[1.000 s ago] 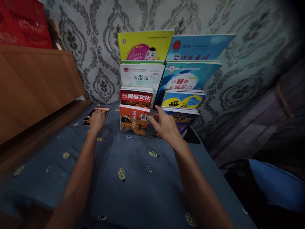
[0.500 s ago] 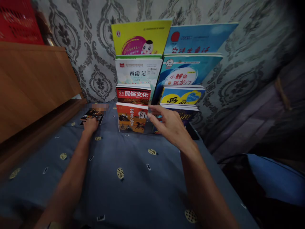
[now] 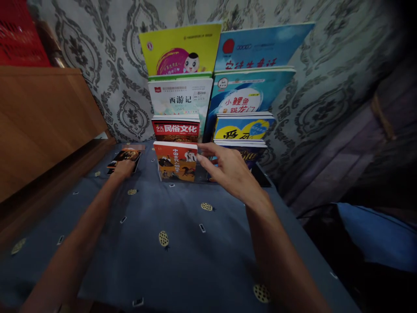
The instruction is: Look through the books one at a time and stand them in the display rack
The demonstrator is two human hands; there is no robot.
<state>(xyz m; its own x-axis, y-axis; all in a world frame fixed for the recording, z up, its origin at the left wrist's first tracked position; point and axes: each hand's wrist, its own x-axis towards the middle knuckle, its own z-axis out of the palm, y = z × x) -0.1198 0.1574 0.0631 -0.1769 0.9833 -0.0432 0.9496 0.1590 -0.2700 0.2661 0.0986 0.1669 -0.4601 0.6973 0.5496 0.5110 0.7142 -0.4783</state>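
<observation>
My left hand (image 3: 125,168) is at the front edge of a small stack of dark-covered books (image 3: 130,155) lying flat at the left. Its fingers are closed on the upper book, though the fingertips are partly hidden. My right hand (image 3: 230,167) is beside the right edge of an upright orange book (image 3: 176,161), thumb and index finger apart. Those fingertips are at the book's edge; whether they touch it I cannot tell. Behind the orange book stand a red book (image 3: 179,128), a white book (image 3: 180,98) and a yellow-green book (image 3: 180,48), in stepped rows.
Right of these stand blue books (image 3: 263,45), a teal book (image 3: 257,89) and a yellow-and-blue book (image 3: 244,127). Patterned wallpaper (image 3: 130,108) rises behind. A wooden panel (image 3: 48,126) borders the left. Dark blue cloth with pineapple prints (image 3: 182,265) covers the surface.
The view has shifted slightly, so the books appear a little further left. My left hand is still at the flat stack, and my right hand remains beside the orange book.
</observation>
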